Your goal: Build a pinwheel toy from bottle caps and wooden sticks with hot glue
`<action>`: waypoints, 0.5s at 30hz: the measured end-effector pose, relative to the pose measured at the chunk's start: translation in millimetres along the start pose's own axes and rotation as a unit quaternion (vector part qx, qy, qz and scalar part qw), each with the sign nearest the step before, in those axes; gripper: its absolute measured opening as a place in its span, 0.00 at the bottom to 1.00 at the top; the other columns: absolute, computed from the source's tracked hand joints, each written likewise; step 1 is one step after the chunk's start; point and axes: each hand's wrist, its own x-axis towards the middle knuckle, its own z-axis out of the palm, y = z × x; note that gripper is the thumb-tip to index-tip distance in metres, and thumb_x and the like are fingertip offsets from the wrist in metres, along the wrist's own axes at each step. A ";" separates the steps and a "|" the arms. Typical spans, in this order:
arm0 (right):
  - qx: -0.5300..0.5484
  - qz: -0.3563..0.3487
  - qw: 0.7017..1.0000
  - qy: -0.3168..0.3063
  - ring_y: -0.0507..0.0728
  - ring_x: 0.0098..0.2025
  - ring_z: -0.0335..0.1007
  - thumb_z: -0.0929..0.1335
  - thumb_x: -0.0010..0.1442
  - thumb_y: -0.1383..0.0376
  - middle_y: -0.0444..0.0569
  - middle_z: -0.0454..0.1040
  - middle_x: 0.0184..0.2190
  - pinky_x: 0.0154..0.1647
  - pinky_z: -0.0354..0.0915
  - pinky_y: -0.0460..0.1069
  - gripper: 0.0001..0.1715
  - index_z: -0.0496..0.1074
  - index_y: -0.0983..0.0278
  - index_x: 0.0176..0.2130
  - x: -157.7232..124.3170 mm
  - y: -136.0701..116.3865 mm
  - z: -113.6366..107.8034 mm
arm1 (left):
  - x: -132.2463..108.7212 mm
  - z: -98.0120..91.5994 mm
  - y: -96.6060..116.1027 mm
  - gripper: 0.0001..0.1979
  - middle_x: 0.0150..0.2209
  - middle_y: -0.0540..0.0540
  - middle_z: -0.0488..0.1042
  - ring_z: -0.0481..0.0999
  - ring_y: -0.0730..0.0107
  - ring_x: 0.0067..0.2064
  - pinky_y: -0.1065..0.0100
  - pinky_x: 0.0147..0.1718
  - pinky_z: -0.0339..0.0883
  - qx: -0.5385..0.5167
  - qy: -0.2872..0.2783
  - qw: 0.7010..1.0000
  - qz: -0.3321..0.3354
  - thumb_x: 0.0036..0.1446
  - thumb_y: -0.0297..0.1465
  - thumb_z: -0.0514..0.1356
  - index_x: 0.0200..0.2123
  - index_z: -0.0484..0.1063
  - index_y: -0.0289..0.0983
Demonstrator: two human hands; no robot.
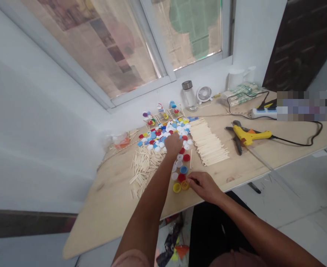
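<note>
My left hand [173,144] reaches forward into a heap of coloured bottle caps [166,132], its fingers curled down among them; what they hold, if anything, is hidden. My right hand [203,185] rests near the table's front edge, fingertips pinched beside a yellow cap [177,187] and an orange cap [184,185]. A short line of caps, red [181,177], blue [183,170] and white [174,176], runs between the two hands. A neat stack of long wooden sticks [207,142] lies to the right of the heap, and short cut sticks [144,167] are scattered to the left.
A yellow glue gun [249,135] and dark pliers [237,141] lie at the right, cabled to a power strip [263,112]. A clear jar [189,95], small white fan [204,94] and stick-and-cap models [163,113] stand by the window. The wooden table [110,207] ends near me.
</note>
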 end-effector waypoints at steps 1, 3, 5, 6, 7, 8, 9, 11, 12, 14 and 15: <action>-0.001 0.000 1.000 0.001 0.50 0.24 0.60 0.61 0.61 0.63 0.42 0.67 0.21 0.25 0.51 0.44 0.14 0.70 0.64 0.27 0.0 0.2 0.2 | 0.1 0.6 -0.1 0.11 0.41 0.39 0.77 0.73 0.54 0.48 0.61 0.42 0.63 0.000 0.003 1.000 -0.001 0.55 0.33 0.56 0.42 0.71 0.38; -0.001 0.001 1.000 0.002 0.50 0.24 0.60 0.61 0.61 0.63 0.42 0.67 0.21 0.25 0.51 0.44 0.14 0.70 0.64 0.27 0.1 0.7 0.7 | -1.0 1.3 -1.6 0.10 0.41 0.38 0.77 0.74 0.54 0.48 0.61 0.42 0.63 -0.004 0.010 1.000 -0.004 0.55 0.31 0.55 0.40 0.71 0.37; 0.000 0.001 1.000 0.002 0.50 0.24 0.60 0.61 0.61 0.63 0.42 0.67 0.21 0.26 0.51 0.44 0.13 0.71 0.64 0.28 0.2 1.2 1.0 | -3.1 1.2 -4.5 0.09 0.41 0.39 0.77 0.74 0.55 0.47 0.62 0.41 0.63 -0.013 0.016 1.000 -0.007 0.55 0.30 0.55 0.39 0.72 0.37; 0.002 0.001 1.000 0.002 0.50 0.25 0.60 0.61 0.61 0.63 0.42 0.68 0.22 0.26 0.51 0.44 0.13 0.71 0.64 0.28 0.2 1.4 1.0 | -4.3 0.8 -6.2 0.09 0.41 0.39 0.77 0.74 0.56 0.46 0.62 0.41 0.63 -0.019 0.018 1.000 -0.008 0.55 0.30 0.55 0.38 0.72 0.38; 0.003 0.000 1.000 0.002 0.50 0.25 0.61 0.61 0.61 0.63 0.42 0.68 0.22 0.26 0.51 0.44 0.13 0.71 0.64 0.28 0.3 1.5 1.0 | -5.5 0.1 -7.9 0.08 0.40 0.41 0.77 0.74 0.57 0.46 0.63 0.40 0.63 -0.027 0.020 0.999 -0.007 0.54 0.31 0.55 0.38 0.72 0.39; 0.004 0.000 1.000 0.001 0.50 0.25 0.61 0.61 0.61 0.63 0.42 0.68 0.22 0.26 0.51 0.44 0.13 0.70 0.64 0.28 0.3 1.5 0.8 | -6.5 -0.9 -9.6 0.08 0.40 0.42 0.77 0.74 0.58 0.45 0.64 0.39 0.63 -0.037 0.021 0.999 -0.005 0.54 0.31 0.56 0.37 0.72 0.39; 0.005 -0.001 1.000 0.000 0.50 0.25 0.61 0.61 0.61 0.64 0.42 0.68 0.22 0.26 0.51 0.44 0.13 0.70 0.64 0.28 0.3 1.5 0.7 | -7.4 -2.2 -11.0 0.08 0.39 0.44 0.77 0.74 0.60 0.44 0.65 0.39 0.63 -0.047 0.022 0.999 -0.003 0.54 0.31 0.56 0.37 0.71 0.40; 0.006 -0.001 1.000 -0.002 0.50 0.25 0.61 0.61 0.61 0.64 0.42 0.68 0.22 0.26 0.51 0.44 0.13 0.70 0.64 0.28 0.4 1.2 0.4 | -8.9 -5.3 -13.4 0.07 0.37 0.46 0.77 0.75 0.63 0.42 0.67 0.37 0.63 -0.069 0.024 0.997 0.002 0.54 0.32 0.56 0.37 0.71 0.40; 0.007 -0.001 1.000 -0.002 0.50 0.24 0.61 0.61 0.61 0.64 0.42 0.68 0.22 0.26 0.51 0.44 0.13 0.70 0.64 0.28 0.4 1.1 0.3 | -9.6 -7.0 -14.2 0.07 0.35 0.47 0.77 0.75 0.64 0.40 0.68 0.36 0.63 -0.081 0.025 0.996 0.004 0.54 0.32 0.56 0.36 0.71 0.40; 0.006 0.000 1.000 -0.001 0.50 0.24 0.60 0.61 0.61 0.64 0.42 0.68 0.22 0.26 0.51 0.44 0.13 0.70 0.64 0.28 0.3 0.9 0.1 | -11.7 -10.0 -15.7 0.07 0.33 0.48 0.76 0.75 0.66 0.38 0.69 0.34 0.63 -0.102 0.027 0.994 0.009 0.54 0.32 0.56 0.36 0.71 0.39; 0.006 0.000 1.000 0.000 0.50 0.24 0.60 0.61 0.61 0.64 0.42 0.68 0.22 0.25 0.51 0.44 0.13 0.70 0.64 0.28 0.2 0.8 0.1 | -13.3 -11.2 -16.4 0.07 0.32 0.48 0.76 0.75 0.67 0.37 0.69 0.34 0.63 -0.111 0.027 0.993 0.012 0.53 0.32 0.57 0.35 0.71 0.39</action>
